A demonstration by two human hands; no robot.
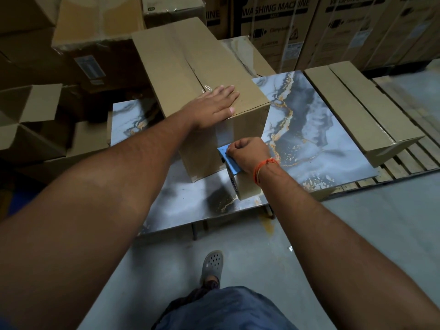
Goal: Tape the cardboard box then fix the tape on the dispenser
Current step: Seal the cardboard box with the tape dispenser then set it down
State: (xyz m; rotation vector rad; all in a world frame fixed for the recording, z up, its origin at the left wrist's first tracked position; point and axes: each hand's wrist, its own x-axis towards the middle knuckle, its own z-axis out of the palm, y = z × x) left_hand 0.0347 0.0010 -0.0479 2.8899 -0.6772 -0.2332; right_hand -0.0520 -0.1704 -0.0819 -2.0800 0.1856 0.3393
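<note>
A long brown cardboard box (190, 67) lies on a marble-patterned table (309, 129), its flaps closed along a centre seam. My left hand (214, 106) rests flat, fingers spread, on the box's near top edge. A strip of clear tape (222, 134) runs down the box's near end face. My right hand (250, 153) is closed on a blue tape dispenser (228, 160) pressed against that end face, low down. The dispenser's roll is hidden behind my hand.
A flat cardboard carton (357, 110) lies on the table's right side over a wooden pallet (409, 158). Open and stacked boxes (35, 110) crowd the left and back, with washing machine cartons (285, 27) behind. My foot in a grey clog (213, 263) stands on the concrete floor.
</note>
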